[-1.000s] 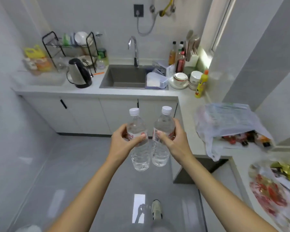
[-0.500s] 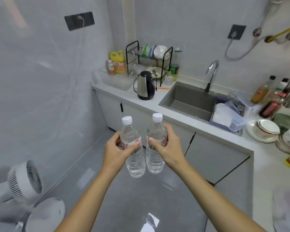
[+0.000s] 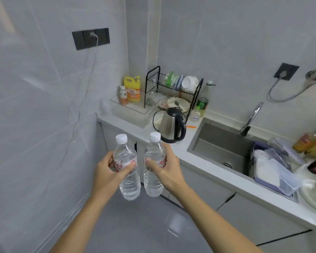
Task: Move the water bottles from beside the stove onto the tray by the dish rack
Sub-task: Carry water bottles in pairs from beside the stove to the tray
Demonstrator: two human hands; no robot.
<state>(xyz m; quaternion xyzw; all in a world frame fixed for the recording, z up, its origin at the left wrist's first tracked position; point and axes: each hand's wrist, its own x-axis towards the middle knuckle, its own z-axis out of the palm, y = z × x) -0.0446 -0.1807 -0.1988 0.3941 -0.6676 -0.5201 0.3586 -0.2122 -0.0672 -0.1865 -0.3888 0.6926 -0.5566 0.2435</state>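
Since a moment ago the counter has drawn nearer and the floor fan has left view. The left hand grips the left water bottle, the right hand the right water bottle, both upright in the air before the counter's front edge; red label script unreadable. The clear tray sits at the counter's far left corner, beside the dish rack.

Clear, glossy plastic bottles with matt white caps, paper-look labels under the fingers. Beyond the fingertips, brushed-metal kettle, black wire dish rack, clear plastic tray.
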